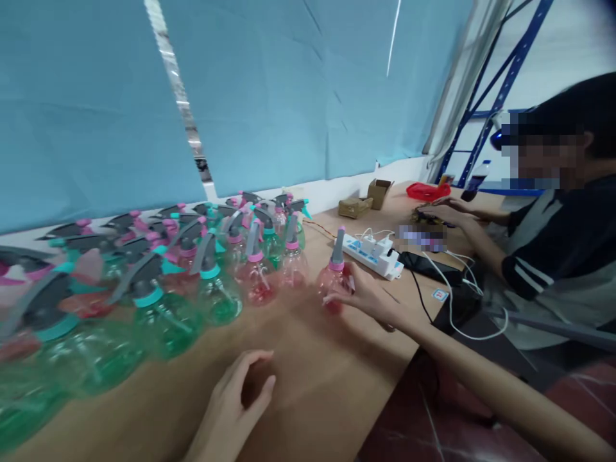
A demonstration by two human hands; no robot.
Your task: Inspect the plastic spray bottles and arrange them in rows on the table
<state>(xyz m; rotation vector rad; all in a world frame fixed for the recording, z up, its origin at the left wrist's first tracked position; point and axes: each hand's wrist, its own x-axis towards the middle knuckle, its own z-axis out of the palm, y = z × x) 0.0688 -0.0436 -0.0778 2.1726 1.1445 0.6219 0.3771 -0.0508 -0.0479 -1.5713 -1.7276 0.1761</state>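
Note:
My right hand (363, 292) is wrapped round the body of a pink spray bottle (332, 282), which stands upright on the table with a grey and pink spray head. My left hand (238, 391) is over the table at the front, thumb and fingers apart, holding nothing. Many spray bottles crowd the left side, among them a green spray bottle (219, 301) with a teal collar and another pink spray bottle (258, 282). Both are apart from my hands. Fingers on the far side of the held bottle are partly hidden.
Behind the held bottle lies a white power strip (373, 253) with plugs and cables. Farther back are a cardboard box (379, 192) and a red plastic item (428, 190). A co-worker (553, 237) sits at the right with both hands over the table. A blue sheet (269, 96) covers the wall.

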